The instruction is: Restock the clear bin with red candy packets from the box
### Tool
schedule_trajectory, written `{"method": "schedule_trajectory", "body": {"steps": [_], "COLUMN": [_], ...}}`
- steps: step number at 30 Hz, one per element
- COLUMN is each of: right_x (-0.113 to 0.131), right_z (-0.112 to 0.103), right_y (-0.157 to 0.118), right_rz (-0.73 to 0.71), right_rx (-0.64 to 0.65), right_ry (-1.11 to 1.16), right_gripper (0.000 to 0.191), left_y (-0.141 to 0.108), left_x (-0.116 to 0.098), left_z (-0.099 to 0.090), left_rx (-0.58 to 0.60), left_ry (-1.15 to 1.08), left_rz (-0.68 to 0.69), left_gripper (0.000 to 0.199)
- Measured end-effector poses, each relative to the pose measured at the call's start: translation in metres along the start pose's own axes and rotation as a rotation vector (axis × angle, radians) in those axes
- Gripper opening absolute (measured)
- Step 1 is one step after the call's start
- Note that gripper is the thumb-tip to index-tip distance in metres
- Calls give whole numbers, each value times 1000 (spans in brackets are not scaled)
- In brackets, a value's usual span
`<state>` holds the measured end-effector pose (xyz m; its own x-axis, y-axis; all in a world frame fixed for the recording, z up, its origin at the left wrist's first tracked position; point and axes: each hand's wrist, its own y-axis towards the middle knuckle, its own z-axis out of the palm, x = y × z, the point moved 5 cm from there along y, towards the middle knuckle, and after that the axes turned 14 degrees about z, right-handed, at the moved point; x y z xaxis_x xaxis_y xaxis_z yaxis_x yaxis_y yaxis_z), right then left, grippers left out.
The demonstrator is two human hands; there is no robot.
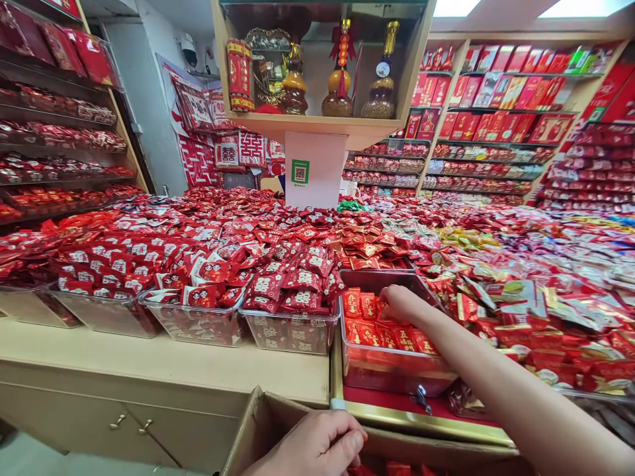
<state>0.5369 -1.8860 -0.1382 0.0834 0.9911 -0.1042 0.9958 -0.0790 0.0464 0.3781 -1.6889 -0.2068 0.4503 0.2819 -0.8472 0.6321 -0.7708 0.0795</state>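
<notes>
My right hand (pixel 399 304) reaches into a clear plastic bin (pixel 397 377) at the middle right. Its fingers are curled down and closed on a small red packet (pixel 381 308), which they mostly hide. Rows of small red packets (pixel 367 332) with gold lettering stand in the front part of that bin. Low in the picture, my left hand (pixel 317 443) is closed above an open cardboard box (pixel 262 423). A bit of red shows at its fingertips, too small to name. Inside the box lie more red packets (pixel 397 468), partly cut off by the lower edge.
Clear bins (pixel 292 334) heaped with red packets line the counter (pixel 198 363) to the left. More packets (pixel 520 311) are piled on the right. A display case (pixel 317 122) with bottles overhangs the middle, above a white QR-code sign (pixel 315 185). Stocked shelves (pixel 496 109) stand behind.
</notes>
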Motion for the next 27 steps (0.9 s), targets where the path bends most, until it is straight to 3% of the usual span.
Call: {"method": "schedule_trajectory", "body": {"steps": [5, 17, 23, 27], "right_x": [-6, -6, -8, -9], "right_z": [5, 11, 9, 1], "right_y": [6, 10, 11, 8], "right_rz": [30, 46, 49, 71], "right_rx": [-61, -58, -73, -136], "right_ry": [26, 63, 90, 131], "right_gripper": [25, 24, 19, 19], "left_y": [1, 0, -11, -19], "left_x": [0, 7, 10, 26], "left_z": [0, 1, 5, 11], "left_rx": [-7, -4, 114, 95], "left_ry": [-14, 3, 61, -131], "left_rz": [2, -43, -45, -98], "left_gripper": [40, 36, 28, 19]}}
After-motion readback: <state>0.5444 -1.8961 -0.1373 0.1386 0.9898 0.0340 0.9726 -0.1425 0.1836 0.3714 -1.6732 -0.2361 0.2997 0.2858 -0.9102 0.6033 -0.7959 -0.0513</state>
